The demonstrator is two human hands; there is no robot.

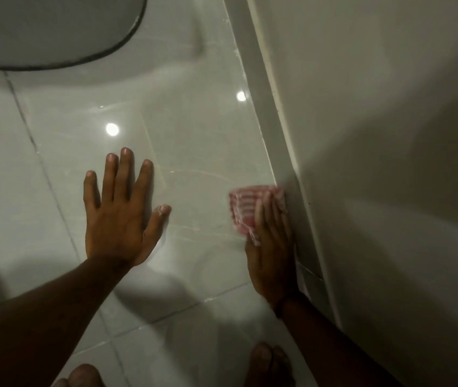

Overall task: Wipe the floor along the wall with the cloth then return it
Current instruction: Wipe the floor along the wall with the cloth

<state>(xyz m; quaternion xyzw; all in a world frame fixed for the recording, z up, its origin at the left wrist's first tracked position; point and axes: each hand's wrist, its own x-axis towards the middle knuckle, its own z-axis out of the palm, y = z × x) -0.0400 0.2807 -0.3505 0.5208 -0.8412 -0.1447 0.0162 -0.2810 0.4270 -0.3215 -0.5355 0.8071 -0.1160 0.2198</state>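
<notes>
Right hand presses flat on the red-and-white striped cloth, pinning it to the glossy tiled floor against the skirting at the wall, while the left hand lies released, fingers spread, flat on the tiles.

The cloth is pink-and-white striped, bunched and blurred, lying flat on the glossy pale tiled floor at right, its right edge touching the skirting at the foot of the wall. My right hand covers its near part, pressing it down.
</notes>
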